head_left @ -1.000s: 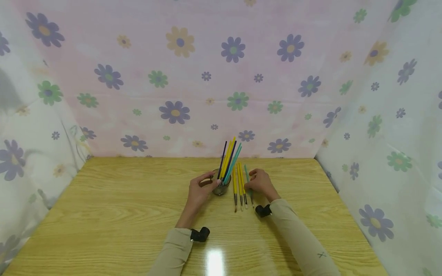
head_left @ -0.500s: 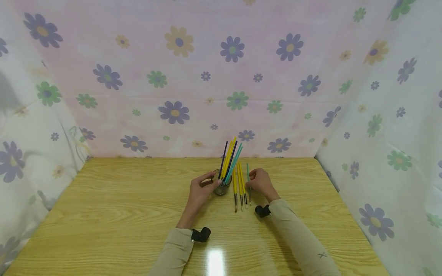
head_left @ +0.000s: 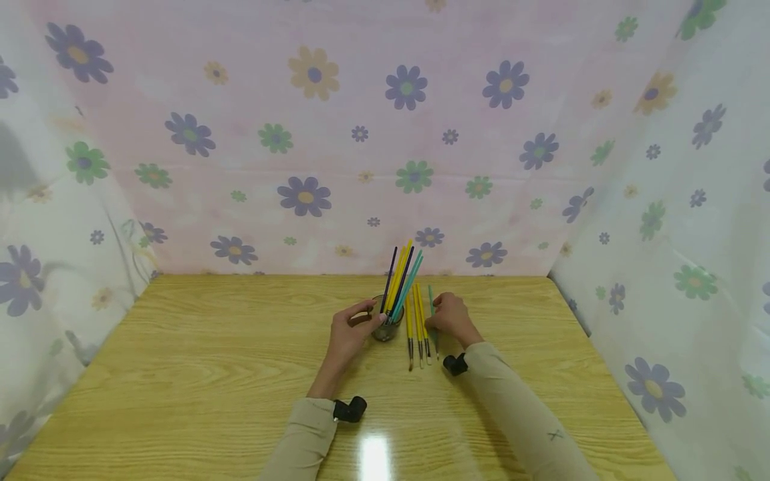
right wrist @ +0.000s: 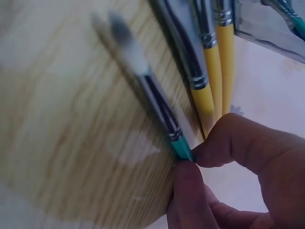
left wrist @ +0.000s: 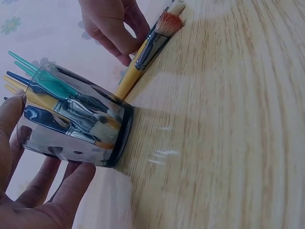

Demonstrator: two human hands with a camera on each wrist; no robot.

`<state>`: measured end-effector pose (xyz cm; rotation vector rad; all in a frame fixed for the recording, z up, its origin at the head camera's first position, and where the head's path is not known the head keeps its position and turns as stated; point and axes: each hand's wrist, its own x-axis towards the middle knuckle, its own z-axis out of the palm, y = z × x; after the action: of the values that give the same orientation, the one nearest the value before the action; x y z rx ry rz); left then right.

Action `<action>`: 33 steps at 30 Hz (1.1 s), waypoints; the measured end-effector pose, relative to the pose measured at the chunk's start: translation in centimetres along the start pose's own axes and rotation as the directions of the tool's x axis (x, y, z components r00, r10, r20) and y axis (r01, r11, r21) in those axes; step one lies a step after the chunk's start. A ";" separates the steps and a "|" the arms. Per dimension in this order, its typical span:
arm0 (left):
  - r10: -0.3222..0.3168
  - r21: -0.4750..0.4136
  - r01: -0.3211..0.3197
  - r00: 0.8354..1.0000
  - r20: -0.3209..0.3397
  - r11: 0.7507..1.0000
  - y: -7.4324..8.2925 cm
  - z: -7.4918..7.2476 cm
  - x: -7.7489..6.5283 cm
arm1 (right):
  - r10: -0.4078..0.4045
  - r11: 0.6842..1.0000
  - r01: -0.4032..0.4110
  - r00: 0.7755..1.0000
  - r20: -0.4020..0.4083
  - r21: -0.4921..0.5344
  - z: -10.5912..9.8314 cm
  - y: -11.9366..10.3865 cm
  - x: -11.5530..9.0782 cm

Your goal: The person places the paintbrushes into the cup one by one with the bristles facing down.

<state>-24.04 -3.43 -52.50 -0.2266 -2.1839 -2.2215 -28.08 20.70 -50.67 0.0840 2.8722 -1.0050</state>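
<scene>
My left hand [head_left: 350, 334] grips a smoky clear glass [head_left: 383, 334] near its rim, thumb on one side and fingers on the other. Yellow, teal and dark purple paintbrushes [head_left: 398, 277] stand in it, bristles down, as the left wrist view shows through the glass wall [left wrist: 123, 143]. My right hand [head_left: 452, 317] pinches a teal paintbrush [right wrist: 159, 107] by its handle, just above the ferrule, between thumb and finger. Its pale bristles lie close to the table. Beside it, several yellow paintbrushes [head_left: 410, 321] lie in a row between the glass and my right hand.
Everything is on a wood-grain table [head_left: 228, 374]. A flower-patterned cloth [head_left: 337, 133] hangs behind the table and along both sides. Black wrist cameras [head_left: 350, 409] are strapped at both sleeves.
The teal brush in my right hand has straightened and shifted slightly, its tip moving left toward the yellow row and then a little back. My left hand stays at the glass.
</scene>
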 end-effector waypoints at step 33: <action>0.007 0.013 -0.006 1.000 -0.016 1.000 -0.3 0.2 0.2 | 0.050 0.831 -0.086 0.996 0.080 0.549 -0.8 3.0 0.0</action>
<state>-24.22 -3.23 -52.81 -0.2145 -2.1853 -2.1977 -27.91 23.57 -51.88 0.1897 2.4044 -1.7534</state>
